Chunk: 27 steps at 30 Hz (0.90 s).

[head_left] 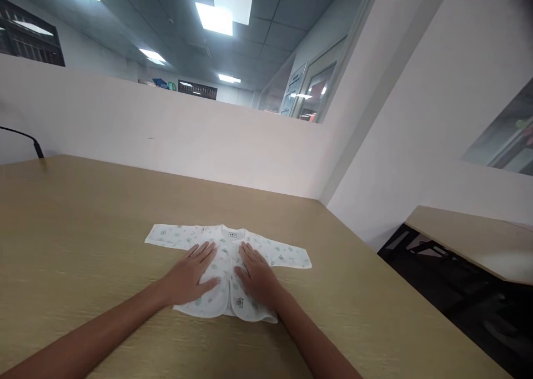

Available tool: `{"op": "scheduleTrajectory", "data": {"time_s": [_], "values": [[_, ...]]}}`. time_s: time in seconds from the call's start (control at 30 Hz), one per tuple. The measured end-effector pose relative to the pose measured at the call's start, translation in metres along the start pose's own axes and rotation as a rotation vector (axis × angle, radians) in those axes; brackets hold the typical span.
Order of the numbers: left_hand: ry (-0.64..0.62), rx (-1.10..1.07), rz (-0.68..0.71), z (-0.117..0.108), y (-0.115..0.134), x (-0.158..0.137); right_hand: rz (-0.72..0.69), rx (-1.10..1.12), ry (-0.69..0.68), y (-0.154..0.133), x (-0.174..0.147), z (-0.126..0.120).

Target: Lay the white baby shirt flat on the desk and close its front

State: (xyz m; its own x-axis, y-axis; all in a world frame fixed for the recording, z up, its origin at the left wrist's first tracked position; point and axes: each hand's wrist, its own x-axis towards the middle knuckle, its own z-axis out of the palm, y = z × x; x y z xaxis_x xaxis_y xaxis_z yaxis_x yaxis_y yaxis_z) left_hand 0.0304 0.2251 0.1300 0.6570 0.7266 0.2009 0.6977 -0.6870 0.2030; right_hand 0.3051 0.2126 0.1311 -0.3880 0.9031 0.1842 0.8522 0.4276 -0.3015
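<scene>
A small white long-sleeved baby shirt (225, 262) with a printed pattern lies spread on the wooden table, front side up, its collar pointing away from me. Both sleeves stretch out to the sides, and the front opening runs down the middle. On the left front panel rests my left hand (192, 274), flat, with the thumb apart from the fingers. My right hand (258, 276) lies flat on the right front panel, thumb toward the opening. Neither hand grasps the cloth. Parts of the panels are hidden under the hands.
The table top (104, 218) meets a low white partition (187, 146) at the back and a white wall (400, 112) on the right. A black cable end (38, 149) stands at the far left. Beyond the table's right edge is another table (470, 232).
</scene>
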Motion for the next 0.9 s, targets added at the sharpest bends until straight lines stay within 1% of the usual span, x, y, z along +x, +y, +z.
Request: {"op": "scheduleTrajectory", "data": {"time_s": [0.1, 0.17, 0.2, 0.27, 0.33, 0.37, 0.4, 0.47, 0.53, 0.57, 0.63, 0.7, 0.9], "values": [[-0.033, 0.002, 0.013, 0.006, 0.002, -0.017, -0.017, -0.009, -0.014, -0.005, -0.018, 0.003], [-0.006, -0.004, 0.036, 0.004, 0.005, -0.024, -0.045, 0.008, 0.017, -0.005, -0.026, 0.002], [0.03, -0.012, 0.035, 0.002, 0.007, -0.024, -0.061, 0.019, 0.063, -0.004, -0.027, 0.001], [0.151, -0.044, -0.005, -0.008, 0.013, -0.016, -0.079, 0.056, 0.203, -0.005, -0.02, -0.006], [0.285, -0.115, -0.075, -0.018, 0.019, 0.003, -0.058, 0.112, 0.315, -0.008, -0.003, -0.015], [0.335, -0.161, -0.108, -0.022, 0.021, 0.015, -0.035, 0.136, 0.327, -0.009, 0.007, -0.019], [0.355, -0.205, -0.133, -0.025, 0.023, 0.028, -0.008, 0.15, 0.307, -0.011, 0.018, -0.021], [0.36, -0.254, -0.191, -0.021, 0.025, 0.052, 0.045, 0.142, 0.221, -0.013, 0.038, -0.021], [0.342, -0.282, -0.265, -0.01, 0.022, 0.068, 0.083, 0.126, 0.153, -0.012, 0.05, -0.016], [0.34, -0.294, -0.279, -0.003, 0.02, 0.072, 0.092, 0.129, 0.14, -0.01, 0.054, -0.012], [0.34, -0.316, -0.252, 0.01, 0.015, 0.075, 0.084, 0.154, 0.13, -0.005, 0.055, -0.004], [0.343, -0.342, -0.2, 0.017, 0.011, 0.075, 0.063, 0.182, 0.133, 0.0, 0.053, -0.001], [0.349, -0.422, -0.2, 0.016, 0.006, 0.079, -0.019, 0.262, 0.161, 0.003, 0.047, -0.016]]}}
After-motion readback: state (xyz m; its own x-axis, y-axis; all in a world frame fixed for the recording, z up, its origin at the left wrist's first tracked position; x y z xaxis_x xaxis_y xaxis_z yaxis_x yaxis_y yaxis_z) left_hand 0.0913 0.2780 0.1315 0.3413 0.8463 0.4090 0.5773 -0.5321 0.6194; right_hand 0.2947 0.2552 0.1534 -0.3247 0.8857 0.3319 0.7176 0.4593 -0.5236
